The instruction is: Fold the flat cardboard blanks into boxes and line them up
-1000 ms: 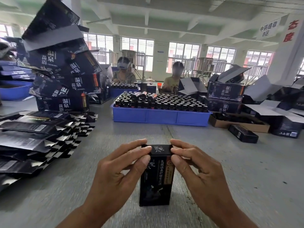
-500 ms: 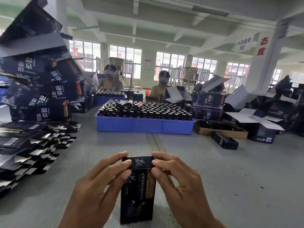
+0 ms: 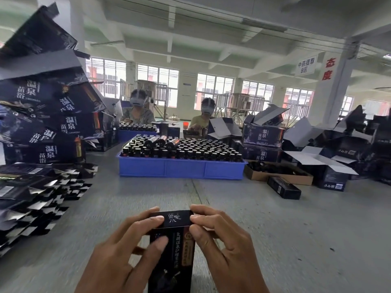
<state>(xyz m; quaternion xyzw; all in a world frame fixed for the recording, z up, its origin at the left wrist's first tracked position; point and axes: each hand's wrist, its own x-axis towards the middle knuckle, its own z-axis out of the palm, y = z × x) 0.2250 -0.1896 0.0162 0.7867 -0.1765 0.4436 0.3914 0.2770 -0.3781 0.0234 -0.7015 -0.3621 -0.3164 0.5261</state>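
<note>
Grey desk (image 3: 306,229) — flat blanks (image 3: 31,199) stacked left, blue bottle crate (image 3: 182,169) centre, small black box (image 3: 284,187) right.

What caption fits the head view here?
Both hands, left hand and right hand, grip a small black box upright, closing its top flap.

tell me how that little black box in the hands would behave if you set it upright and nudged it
The black box looks tall and narrow, so standing on its small end it would probably tip easily. It is thin folded card, likely light and apt to dent under the pinch of the left hand and right hand. Its glossy print suggests it may slide on the table.
</note>
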